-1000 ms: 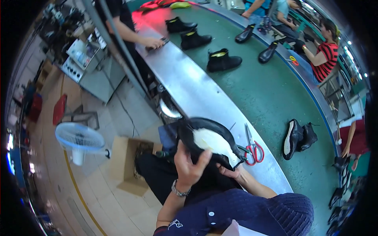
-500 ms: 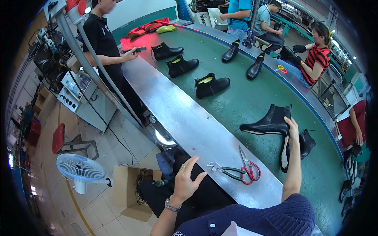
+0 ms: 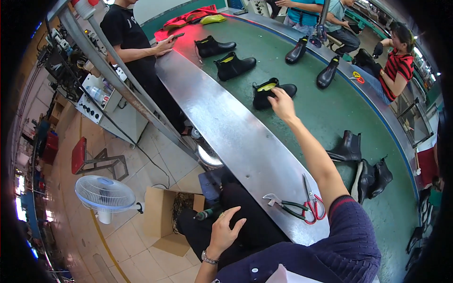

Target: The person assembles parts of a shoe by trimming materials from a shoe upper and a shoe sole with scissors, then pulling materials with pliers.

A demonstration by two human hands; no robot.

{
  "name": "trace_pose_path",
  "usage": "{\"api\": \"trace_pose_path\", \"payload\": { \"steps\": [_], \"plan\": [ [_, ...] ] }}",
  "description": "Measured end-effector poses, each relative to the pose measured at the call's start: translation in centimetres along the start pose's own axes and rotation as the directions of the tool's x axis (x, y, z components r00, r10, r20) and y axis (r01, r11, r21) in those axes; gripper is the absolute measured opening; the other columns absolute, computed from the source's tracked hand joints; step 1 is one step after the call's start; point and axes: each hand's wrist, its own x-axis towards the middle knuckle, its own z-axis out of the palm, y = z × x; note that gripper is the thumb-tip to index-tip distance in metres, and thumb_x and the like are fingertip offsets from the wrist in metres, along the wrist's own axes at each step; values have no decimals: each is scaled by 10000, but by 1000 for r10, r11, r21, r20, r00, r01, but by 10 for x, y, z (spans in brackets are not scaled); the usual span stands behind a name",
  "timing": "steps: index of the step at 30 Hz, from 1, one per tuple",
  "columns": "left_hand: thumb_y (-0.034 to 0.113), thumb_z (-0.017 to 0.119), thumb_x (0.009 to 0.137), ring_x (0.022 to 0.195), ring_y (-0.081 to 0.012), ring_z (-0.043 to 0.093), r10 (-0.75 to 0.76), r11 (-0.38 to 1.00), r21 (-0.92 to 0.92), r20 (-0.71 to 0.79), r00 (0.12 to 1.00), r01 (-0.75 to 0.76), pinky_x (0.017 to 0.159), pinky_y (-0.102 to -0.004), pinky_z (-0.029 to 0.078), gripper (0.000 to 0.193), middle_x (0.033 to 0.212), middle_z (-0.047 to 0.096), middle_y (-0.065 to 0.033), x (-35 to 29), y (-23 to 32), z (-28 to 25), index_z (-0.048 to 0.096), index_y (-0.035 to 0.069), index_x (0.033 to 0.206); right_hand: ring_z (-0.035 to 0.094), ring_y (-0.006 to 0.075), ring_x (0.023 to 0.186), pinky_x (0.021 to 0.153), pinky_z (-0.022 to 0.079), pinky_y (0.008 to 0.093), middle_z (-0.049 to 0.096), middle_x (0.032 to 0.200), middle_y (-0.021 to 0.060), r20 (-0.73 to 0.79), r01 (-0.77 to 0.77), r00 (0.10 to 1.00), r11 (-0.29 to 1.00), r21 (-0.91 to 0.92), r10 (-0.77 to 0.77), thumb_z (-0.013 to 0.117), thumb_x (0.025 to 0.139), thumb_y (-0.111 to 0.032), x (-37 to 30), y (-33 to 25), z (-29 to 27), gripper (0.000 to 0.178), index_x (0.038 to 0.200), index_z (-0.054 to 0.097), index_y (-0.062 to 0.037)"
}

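Observation:
My right hand [image 3: 284, 106] is stretched out over the belt to a black ankle boot [image 3: 261, 101] with a yellow-green inside. Its fingers reach over the boot's side near the collar, thumb apart; whether they touch it I cannot tell. My left hand [image 3: 226, 235] hovers over my lap with fingers apart and nothing in it. Under my right arm, a black boot [image 3: 348, 147] stands on the green belt, next to a boot with a pale sole edge [image 3: 362, 179] and another black boot [image 3: 381, 179]. Pincers [image 3: 288, 207] and red-handled scissors [image 3: 314, 200] lie on the metal ledge.
More boots [image 3: 235, 66] stand farther up the green belt [image 3: 306, 125]. A metal ledge [image 3: 217, 125] runs along its near side. Below left are an open cardboard box [image 3: 158, 212], a fan [image 3: 104, 194] and a stool [image 3: 80, 155]. Several co-workers are around the belt; one holds a phone [image 3: 177, 36].
My right hand has let go of the boot at the right, which now stands on the belt, and has swung up and left to another boot. My left hand stays over my lap.

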Motion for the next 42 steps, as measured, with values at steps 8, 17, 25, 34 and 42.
{"api": "trace_pose_path", "payload": {
  "steps": [8,17,25,34,42],
  "plan": [
    [241,680,859,1030,-317,623,-82,997,-21,-54,995,81,885,-364,490,369,1123,645,-165,-24,3,-21,610,32,1155,654,298,674,659,524,382,651,777,154,20,-287,958,951,112,287,725,788,-225,38,12,38,294,933,596,-4],
    [209,720,814,1259,-341,471,217,976,32,-68,974,-215,1047,-380,384,676,1362,483,-210,12,20,-49,416,26,1390,506,39,512,446,358,188,559,706,-15,356,-146,932,837,528,-62,665,897,-214,-41,-171,-153,217,940,585,-16],
    [36,805,688,1362,-195,340,223,639,-769,152,963,-27,1107,-324,285,1089,1515,305,-111,-27,17,-38,104,55,1521,496,40,468,440,374,190,585,677,-14,685,-378,667,657,652,-295,660,896,-188,-138,-273,-140,185,949,641,-11],
    [6,834,649,1376,-167,315,-28,539,-842,-10,1000,6,1120,-323,278,1184,1558,211,-55,-111,-53,5,48,103,1528,635,128,706,628,526,241,621,1135,198,702,-565,687,470,679,-188,506,986,-215,-205,-267,-45,435,1362,417,-15],
    [-10,825,651,1304,-195,425,-222,747,-656,-93,971,108,1068,-334,372,1041,1475,363,-83,-134,-65,-11,224,75,1497,634,260,1000,857,513,372,598,1181,183,597,-294,798,918,267,82,611,918,-200,-271,-161,-57,452,1318,496,-25]
  ]
}}
